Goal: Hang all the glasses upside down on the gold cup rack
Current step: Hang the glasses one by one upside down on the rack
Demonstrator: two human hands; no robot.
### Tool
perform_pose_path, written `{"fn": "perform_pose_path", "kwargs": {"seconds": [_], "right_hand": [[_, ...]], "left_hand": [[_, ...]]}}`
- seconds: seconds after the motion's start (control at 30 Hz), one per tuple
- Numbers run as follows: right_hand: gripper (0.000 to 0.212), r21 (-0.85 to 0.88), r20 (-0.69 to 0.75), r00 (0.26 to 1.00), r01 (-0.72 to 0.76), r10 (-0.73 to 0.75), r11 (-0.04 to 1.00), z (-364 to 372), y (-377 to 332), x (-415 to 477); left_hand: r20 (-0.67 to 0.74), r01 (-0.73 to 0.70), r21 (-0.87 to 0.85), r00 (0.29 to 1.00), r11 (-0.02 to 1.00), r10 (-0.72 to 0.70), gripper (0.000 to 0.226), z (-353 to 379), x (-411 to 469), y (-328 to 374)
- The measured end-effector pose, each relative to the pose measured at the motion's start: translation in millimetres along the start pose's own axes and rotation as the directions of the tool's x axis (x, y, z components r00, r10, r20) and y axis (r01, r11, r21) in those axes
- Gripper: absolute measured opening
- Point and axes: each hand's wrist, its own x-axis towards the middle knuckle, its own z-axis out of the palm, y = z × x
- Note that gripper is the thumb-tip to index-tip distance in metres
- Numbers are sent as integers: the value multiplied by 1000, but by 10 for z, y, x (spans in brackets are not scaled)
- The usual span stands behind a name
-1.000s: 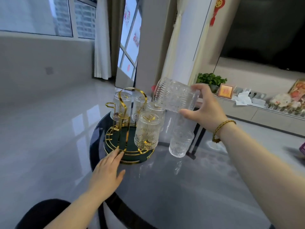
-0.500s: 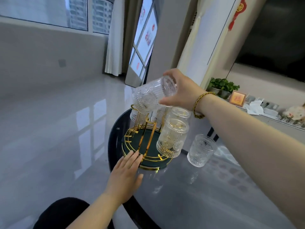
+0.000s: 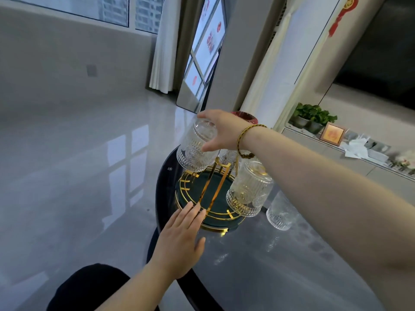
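One inverted glass point(image 3: 195, 149) in the right hand point(image 3: 221, 131) above the gold rack point(image 3: 211, 205).

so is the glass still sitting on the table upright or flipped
Upright: the glass on the table stands on its base beside the gold rack, not hung.

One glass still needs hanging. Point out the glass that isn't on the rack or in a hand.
The glass standing on the table, right of the gold rack. The others hang inverted or sit in the right hand.

Ribbed clear glass cups point(image 3: 249, 189), shiny gold metal rack point(image 3: 211, 194), glossy dark tabletop point(image 3: 280, 265).
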Motion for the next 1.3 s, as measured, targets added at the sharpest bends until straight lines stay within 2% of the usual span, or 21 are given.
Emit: {"fn": "perform_pose_path", "kwargs": {"seconds": [0.27, 0.67, 0.87, 1.07, 1.2, 1.3], "right_hand": [[79, -23, 90, 996, -10, 12, 1000, 203, 23, 127], [74, 7, 97, 995, 2, -3, 1000, 258, 48, 170], [76, 41, 63, 998, 6, -8, 999, 273, 47, 131], [74, 64, -16, 1000, 6, -5, 998, 152, 57, -107], [64, 93, -142, 990, 14, -1, 996, 23, 131, -456], [53, 172, -277, 960, 9, 40, 985, 2, 258, -825]], "left_hand": [[6, 20, 5, 1000, 1000, -20, 65, 7, 7, -14], [-39, 23, -9, 999, 1000, -23, 66, 73, 5, -16], [-4, 39, -21, 999, 999, -39, 65, 55, -6, -18], [45, 46, -25, 998, 999, -45, 68, -44, 8, 42], [28, 59, -74, 998, 996, -57, 64, -76, -36, 129], [51, -41, -64, 998, 997, 44, 62, -101, -72, 329]]}}
